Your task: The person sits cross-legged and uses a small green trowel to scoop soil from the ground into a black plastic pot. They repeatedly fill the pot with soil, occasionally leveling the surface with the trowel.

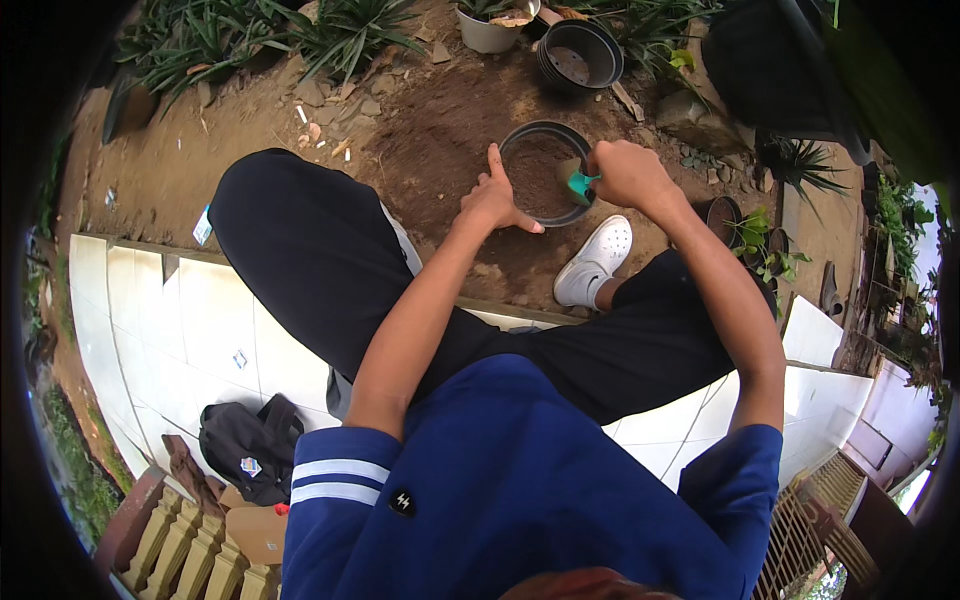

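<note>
A round black plastic pot (545,129) stands on the bare ground before me, with brown soil (532,172) inside. My left hand (491,196) lies against the pot's left side, thumb and fingers spread along its rim. In my right hand (630,174), at the opposite rim, is a small green hand trowel (580,187). The trowel's blade is inside the pot at its right side, with some soil on it; the fingers hide most of its handle. Loose dark soil (420,135) is spread on the ground left of the pot.
Beyond the pot stand a stack of empty black pots (580,56) and a pale plant pot (489,31). Stones (307,93) and spiky plants lie further back. Small potted plants (724,217) are at the right. A backpack (251,450) and a cardboard box (255,534) rest on the white tiles behind.
</note>
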The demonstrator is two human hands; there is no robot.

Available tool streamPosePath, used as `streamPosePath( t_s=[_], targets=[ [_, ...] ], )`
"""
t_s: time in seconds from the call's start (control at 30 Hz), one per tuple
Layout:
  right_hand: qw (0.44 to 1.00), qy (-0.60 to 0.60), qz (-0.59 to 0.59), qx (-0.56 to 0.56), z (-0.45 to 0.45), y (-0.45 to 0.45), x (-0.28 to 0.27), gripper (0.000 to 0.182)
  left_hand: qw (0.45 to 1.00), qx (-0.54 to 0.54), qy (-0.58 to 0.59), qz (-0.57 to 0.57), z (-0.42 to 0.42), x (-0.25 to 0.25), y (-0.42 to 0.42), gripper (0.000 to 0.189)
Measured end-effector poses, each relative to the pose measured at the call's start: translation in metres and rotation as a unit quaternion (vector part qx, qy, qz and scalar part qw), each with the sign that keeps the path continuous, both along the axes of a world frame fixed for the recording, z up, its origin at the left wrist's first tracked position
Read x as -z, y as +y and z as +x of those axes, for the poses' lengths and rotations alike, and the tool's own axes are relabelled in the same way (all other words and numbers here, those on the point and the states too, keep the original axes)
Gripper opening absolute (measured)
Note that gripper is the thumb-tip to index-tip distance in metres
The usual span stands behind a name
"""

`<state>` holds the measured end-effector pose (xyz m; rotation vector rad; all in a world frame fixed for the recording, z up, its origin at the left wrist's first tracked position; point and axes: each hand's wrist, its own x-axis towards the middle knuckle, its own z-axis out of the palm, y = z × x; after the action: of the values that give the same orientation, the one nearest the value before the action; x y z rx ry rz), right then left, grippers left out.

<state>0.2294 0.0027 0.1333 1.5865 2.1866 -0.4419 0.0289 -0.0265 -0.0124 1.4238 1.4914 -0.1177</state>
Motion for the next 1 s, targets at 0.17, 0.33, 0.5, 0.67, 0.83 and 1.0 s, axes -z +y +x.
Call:
streamPosePath(
  t_s=[0.17, 0.33, 0.5, 0.67, 0.83, 1.0],
  targets=[
    [0.992, 0.088, -0.007, 0.095, 0.002, 0.002, -0.004, 0.025, 1.000, -0.001, 0.017, 0.001, 0.000, -0.002, -0.003, 0.171],
    [0.992, 0.084, 0.018, 0.089, -0.002, 0.005, -0.053, 0.023, 1.000, -0.004, 0.011, 0.025, -0.004, 0.004, -0.002, 0.169],
    [0.996, 0.018, -0.029, 0.083, -0.014, -0.001, 0.022, 0.023, 1.000, 0.003, 0.005, 0.005, 0.000, -0.002, -0.002, 0.170],
    [0.991, 0.083, -0.035, 0.102, -0.022, 0.002, -0.038, 0.024, 1.000, 0.000, 0.007, 0.026, -0.004, 0.001, -0.004, 0.168],
    [0.996, 0.033, 0.048, 0.063, -0.038, -0.008, -0.070, 0.024, 1.000, 0.004, 0.022, 0.020, -0.002, 0.001, -0.002, 0.169],
    [0.997, 0.026, -0.011, 0.067, -0.029, -0.009, 0.015, 0.027, 1.000, 0.006, 0.011, 0.023, -0.002, 0.000, -0.003, 0.168]
  ],
)
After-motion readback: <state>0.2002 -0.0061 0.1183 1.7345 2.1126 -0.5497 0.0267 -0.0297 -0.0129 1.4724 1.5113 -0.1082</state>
